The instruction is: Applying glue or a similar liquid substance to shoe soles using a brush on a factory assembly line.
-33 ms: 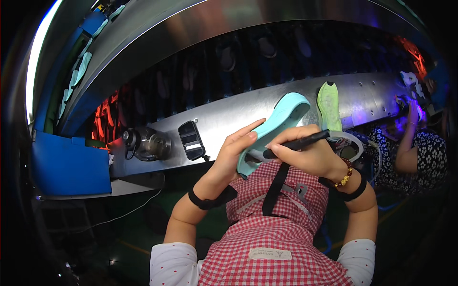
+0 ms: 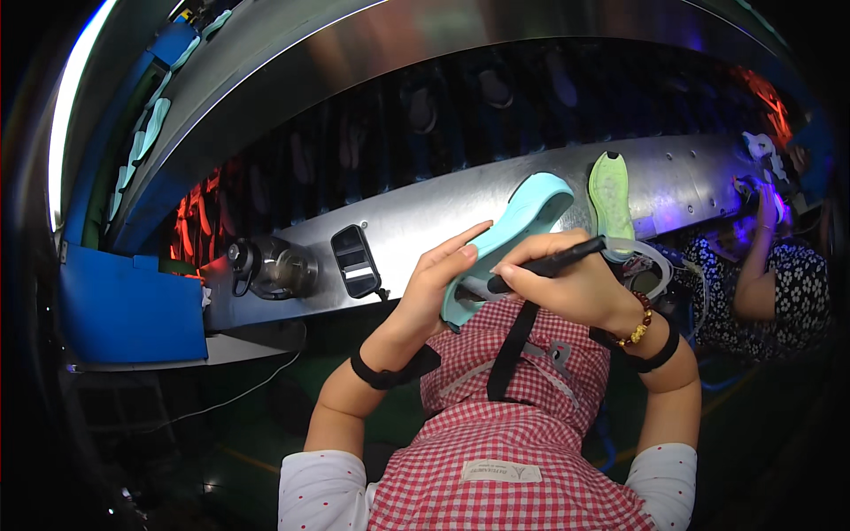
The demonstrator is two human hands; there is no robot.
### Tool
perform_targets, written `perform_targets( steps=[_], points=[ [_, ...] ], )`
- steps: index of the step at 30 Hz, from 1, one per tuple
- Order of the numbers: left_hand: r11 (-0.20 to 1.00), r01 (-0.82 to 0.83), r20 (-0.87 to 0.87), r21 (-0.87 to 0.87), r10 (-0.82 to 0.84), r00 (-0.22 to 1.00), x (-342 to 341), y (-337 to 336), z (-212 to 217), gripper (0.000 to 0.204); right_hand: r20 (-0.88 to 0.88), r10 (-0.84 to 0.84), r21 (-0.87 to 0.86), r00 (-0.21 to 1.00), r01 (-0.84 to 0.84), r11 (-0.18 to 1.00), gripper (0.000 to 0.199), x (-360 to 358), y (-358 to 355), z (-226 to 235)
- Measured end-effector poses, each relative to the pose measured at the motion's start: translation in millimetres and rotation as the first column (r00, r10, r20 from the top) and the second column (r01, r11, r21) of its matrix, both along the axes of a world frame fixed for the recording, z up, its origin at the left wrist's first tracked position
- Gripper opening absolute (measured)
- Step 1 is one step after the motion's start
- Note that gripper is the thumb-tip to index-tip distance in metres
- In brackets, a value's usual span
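Observation:
A turquoise shoe sole (image 2: 524, 212) is tilted up in front of my chest, over the table's near edge. My left hand (image 2: 440, 276) grips it along its left side, fingers behind and thumb on the rim. My right hand (image 2: 571, 285) is closed round a black pen-shaped applicator (image 2: 560, 260), with a pale hose (image 2: 657, 258) coming off its back end. The applicator's front end points into the hollow of the sole at its near part; whether the tip touches the sole, I cannot tell. A light green shoe sole (image 2: 610, 196) lies on the table beyond my right hand.
On the metal table (image 2: 425, 205) stand a clear jug (image 2: 285, 269) with a dark lid and a black phone-like device (image 2: 356, 261). A dark conveyor carrying soles (image 2: 423, 108) runs behind. A blue box (image 2: 133, 305) is at left. At far right a co-worker's arm (image 2: 758, 265) reaches in.
My right hand and the applicator have shifted very slightly, the applicator's back end rising and moving a little left. My left hand and the turquoise sole stay practically still.

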State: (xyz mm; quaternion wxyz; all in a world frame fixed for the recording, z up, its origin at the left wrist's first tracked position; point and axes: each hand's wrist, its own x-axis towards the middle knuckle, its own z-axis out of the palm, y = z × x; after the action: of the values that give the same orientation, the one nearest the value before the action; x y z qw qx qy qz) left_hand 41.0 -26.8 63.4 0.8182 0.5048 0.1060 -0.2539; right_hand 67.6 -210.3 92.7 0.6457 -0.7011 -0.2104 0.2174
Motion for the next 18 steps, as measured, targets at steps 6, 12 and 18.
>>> perform_targets(
  steps=[6, 12, 18],
  points=[
    [0.997, -0.06, 0.043, 0.041, 0.058, 0.997, -1.5, -3.8, -8.1, 0.048, -0.108, -0.05, -0.045, 0.993, 0.045, 0.998, 0.011, 2.7, 8.7, -6.0],
    [0.982, -0.104, 0.171, 0.157, 0.077, 0.982, -0.6, -3.6, -27.2, 0.047, -0.085, -0.211, -0.004, 0.974, 0.211, 0.977, 0.013, 8.7, 11.3, -19.8],
    [0.982, -0.171, 0.109, 0.086, 0.161, 0.981, 3.5, -3.5, -16.8, 0.051, 0.097, -0.337, 0.003, 0.936, 0.339, 0.941, 0.014, 9.7, 11.2, -25.1]
  ],
)
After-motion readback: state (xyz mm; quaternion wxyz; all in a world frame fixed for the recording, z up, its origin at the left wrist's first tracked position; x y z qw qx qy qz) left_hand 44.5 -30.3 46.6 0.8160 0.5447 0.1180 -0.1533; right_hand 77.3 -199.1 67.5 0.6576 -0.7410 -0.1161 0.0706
